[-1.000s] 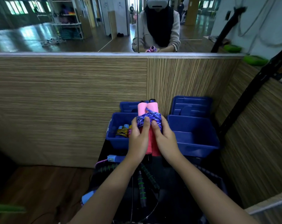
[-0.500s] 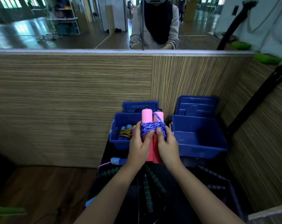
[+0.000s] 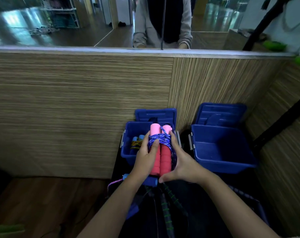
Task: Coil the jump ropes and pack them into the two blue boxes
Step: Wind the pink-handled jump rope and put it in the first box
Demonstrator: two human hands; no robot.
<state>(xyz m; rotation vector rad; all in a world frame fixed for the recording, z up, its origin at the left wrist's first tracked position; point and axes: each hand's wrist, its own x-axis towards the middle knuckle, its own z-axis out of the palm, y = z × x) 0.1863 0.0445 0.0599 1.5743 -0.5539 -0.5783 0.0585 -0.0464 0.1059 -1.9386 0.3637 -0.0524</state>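
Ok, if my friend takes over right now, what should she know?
Left hand and right hand both grip the pink foam-handled jump rope bundle, wrapped in purple-blue cord, over the left blue plastic box.
Done: that box already holds a blue-handled coiled rope.
The right blue plastic box looks empty.
Left: pack this bundle, then coil the black-and-green ropes lying loose below.

Dim foreground, bright window glare above, edges warped and blurred.
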